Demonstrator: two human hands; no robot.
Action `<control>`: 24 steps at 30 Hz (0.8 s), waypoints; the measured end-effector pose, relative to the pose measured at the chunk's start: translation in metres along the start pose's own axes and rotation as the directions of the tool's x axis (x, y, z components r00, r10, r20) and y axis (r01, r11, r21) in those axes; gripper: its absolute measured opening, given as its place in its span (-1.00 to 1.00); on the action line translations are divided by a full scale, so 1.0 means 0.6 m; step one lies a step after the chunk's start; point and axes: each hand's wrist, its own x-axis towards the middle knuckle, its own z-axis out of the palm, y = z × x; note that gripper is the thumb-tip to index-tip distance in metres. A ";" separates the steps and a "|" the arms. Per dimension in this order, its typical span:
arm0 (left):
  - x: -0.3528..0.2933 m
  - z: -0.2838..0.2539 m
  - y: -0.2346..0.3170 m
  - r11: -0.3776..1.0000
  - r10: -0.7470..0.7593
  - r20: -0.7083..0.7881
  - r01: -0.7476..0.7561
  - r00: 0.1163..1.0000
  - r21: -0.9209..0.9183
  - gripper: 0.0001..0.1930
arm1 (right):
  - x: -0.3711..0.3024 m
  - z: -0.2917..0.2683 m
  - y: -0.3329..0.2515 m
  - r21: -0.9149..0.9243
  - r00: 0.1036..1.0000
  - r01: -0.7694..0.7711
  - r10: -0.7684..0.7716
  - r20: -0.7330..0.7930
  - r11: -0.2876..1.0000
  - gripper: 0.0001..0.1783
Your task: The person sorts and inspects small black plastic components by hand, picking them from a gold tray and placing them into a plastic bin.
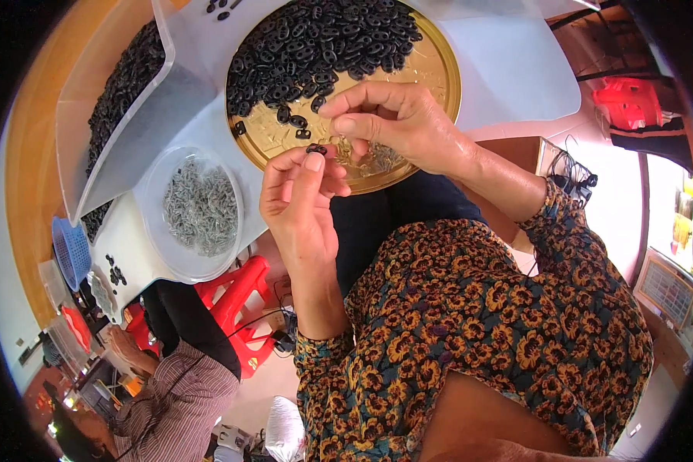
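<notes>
My left hand (300,196) pinches a small black oval part (316,149) between thumb and fingertips, just above the near rim of a round gold tray (439,77). My right hand (393,123) hovers right beside it over the tray's near edge, fingers curled toward the part; whether it holds anything I cannot tell. A heap of several black oval parts (323,42) fills the far half of the tray. A small pile of thin metal pieces (377,158) lies on the tray under my right hand.
A round clear tub of grey metal clips (200,206) stands left of the tray on the white table (508,69). A clear bin of black parts (123,92) sits far left. Another person in a striped shirt (177,400) sits lower left by a red stool (239,300).
</notes>
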 end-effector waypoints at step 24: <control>0.000 0.015 -0.013 0.989 0.025 -0.028 -0.029 0.999 -0.146 -0.83 | 0.009 0.009 -0.010 -0.106 0.994 0.102 -0.104 -0.013 0.989 -0.87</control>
